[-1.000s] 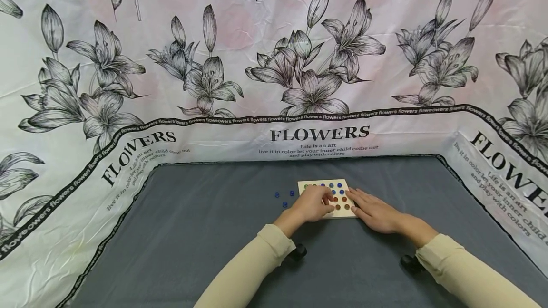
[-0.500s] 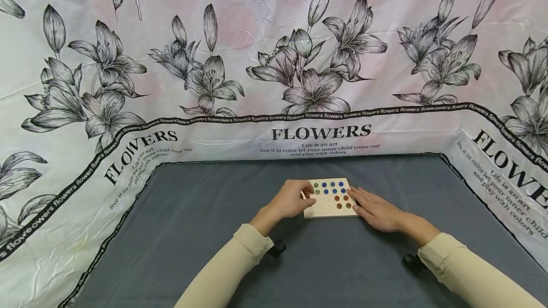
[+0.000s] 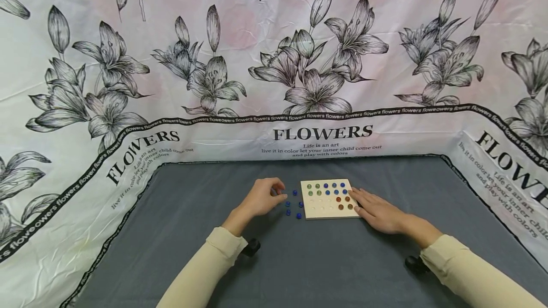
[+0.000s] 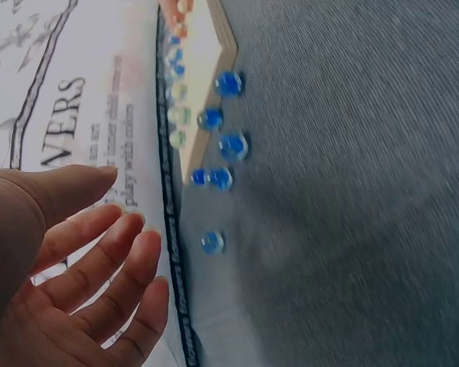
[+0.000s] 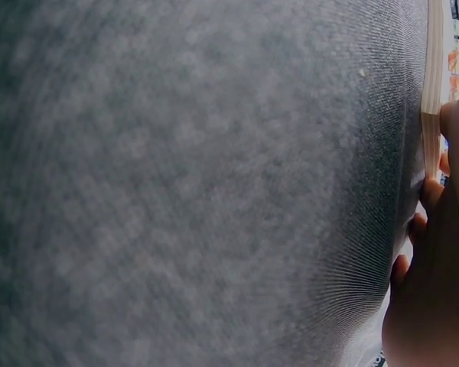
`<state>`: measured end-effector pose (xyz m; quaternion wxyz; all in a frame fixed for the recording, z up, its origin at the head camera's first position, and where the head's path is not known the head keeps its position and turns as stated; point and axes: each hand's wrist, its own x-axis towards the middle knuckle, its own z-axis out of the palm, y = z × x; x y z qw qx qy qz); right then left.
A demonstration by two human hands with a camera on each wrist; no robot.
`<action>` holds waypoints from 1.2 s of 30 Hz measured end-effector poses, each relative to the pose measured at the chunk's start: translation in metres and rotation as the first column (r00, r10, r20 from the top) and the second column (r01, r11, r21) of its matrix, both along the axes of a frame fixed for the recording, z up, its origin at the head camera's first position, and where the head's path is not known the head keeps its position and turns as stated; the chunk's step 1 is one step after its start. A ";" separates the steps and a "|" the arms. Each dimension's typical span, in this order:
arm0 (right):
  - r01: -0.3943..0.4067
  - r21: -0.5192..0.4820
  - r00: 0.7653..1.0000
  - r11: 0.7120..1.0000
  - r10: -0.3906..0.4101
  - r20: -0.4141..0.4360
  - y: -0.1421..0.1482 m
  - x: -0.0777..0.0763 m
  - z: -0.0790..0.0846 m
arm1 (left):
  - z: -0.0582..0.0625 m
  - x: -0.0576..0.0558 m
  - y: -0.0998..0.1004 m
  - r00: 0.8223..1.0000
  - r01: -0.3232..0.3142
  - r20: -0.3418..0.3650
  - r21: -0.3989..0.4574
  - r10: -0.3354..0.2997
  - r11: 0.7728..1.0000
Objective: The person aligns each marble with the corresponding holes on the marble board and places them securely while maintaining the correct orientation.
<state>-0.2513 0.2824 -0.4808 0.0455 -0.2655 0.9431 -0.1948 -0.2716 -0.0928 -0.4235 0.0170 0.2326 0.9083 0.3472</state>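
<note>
A pale wooden board [image 3: 324, 211] with rows of round hollows lies on the grey cloth. Green marbles [image 3: 318, 186], blue marbles [image 3: 334, 185] and reddish-brown marbles [image 3: 340, 206] sit in some hollows; those at the front left are bare. Loose blue marbles [image 4: 233, 145] lie on the cloth beside the board's left end. My left hand [image 3: 262, 197] hovers just left of them, its fingers loosely bent and holding nothing, as the left wrist view shows. My right hand [image 3: 378, 210] rests against the board's right edge with fingers extended, thumb at the near corner.
Grey cloth [image 3: 342, 260] covers the table. Behind it and along both sides rises a white flower-printed curtain [image 3: 231, 141]. A black wrist device [image 3: 251, 247] sits under the left wrist, another black device [image 3: 415, 264] under the right.
My left hand has moved left from over the board, past the loose blue marbles, uncovering the green marbles and the bare hollows. The right hand stays at the board's edge.
</note>
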 end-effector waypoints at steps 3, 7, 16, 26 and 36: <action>0.001 0.005 1.000 1.000 -0.001 0.004 0.000 0.001 0.002 | -0.002 -0.001 -0.008 1.000 -0.015 0.008 0.020 0.015 1.000; 0.007 0.021 1.000 1.000 -0.008 0.018 0.001 -0.001 -0.001 | -0.007 -0.003 -0.015 0.999 -0.032 0.015 0.026 0.032 0.999; -0.020 0.008 0.999 1.000 0.021 -0.037 0.001 0.004 -0.003 | -0.022 -0.009 -0.022 0.997 -0.040 0.067 0.030 0.038 0.999; -0.005 -0.004 0.999 1.000 0.005 -0.042 0.002 0.001 0.000 | -0.030 -0.021 -0.013 0.997 -0.046 0.061 0.024 0.044 0.999; 0.014 0.016 1.000 1.000 -0.015 0.025 0.001 -0.002 -0.004 | -0.033 -0.026 -0.005 0.993 -0.076 0.087 -0.004 0.076 0.997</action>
